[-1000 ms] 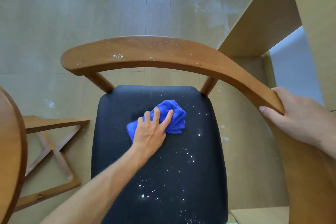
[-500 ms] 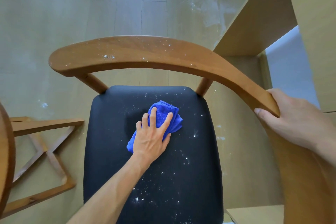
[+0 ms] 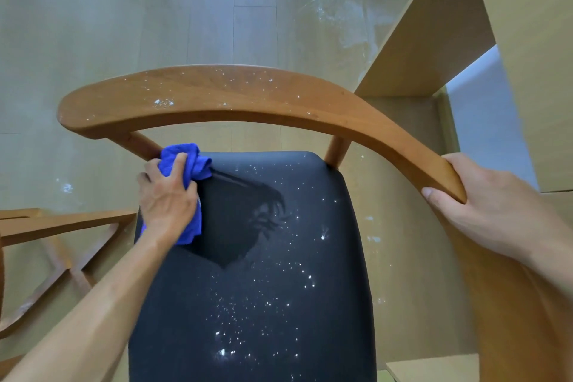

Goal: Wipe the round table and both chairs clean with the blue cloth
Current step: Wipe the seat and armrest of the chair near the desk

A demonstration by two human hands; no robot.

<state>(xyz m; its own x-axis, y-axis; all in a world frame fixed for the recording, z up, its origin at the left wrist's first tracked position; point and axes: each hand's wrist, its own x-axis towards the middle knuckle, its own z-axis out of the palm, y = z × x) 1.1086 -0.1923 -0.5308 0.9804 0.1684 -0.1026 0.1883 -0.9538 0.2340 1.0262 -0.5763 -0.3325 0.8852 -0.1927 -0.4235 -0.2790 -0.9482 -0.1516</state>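
Cloth point(image 3: 183, 164) moved from seat point(image 3: 263, 257) centre to back-left corner; left hand point(image 3: 167, 198) clutching it. Right hand point(image 3: 493, 211) gripping backrest point(image 3: 248, 96) end.

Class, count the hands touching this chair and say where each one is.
2. The left hand presses the blue cloth on the seat's back left corner; the right hand grips the backrest's right end.

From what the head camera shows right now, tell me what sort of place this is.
Probably a home dining area: a wooden armchair with a black seat, the table base beside it, and pale plank flooring.
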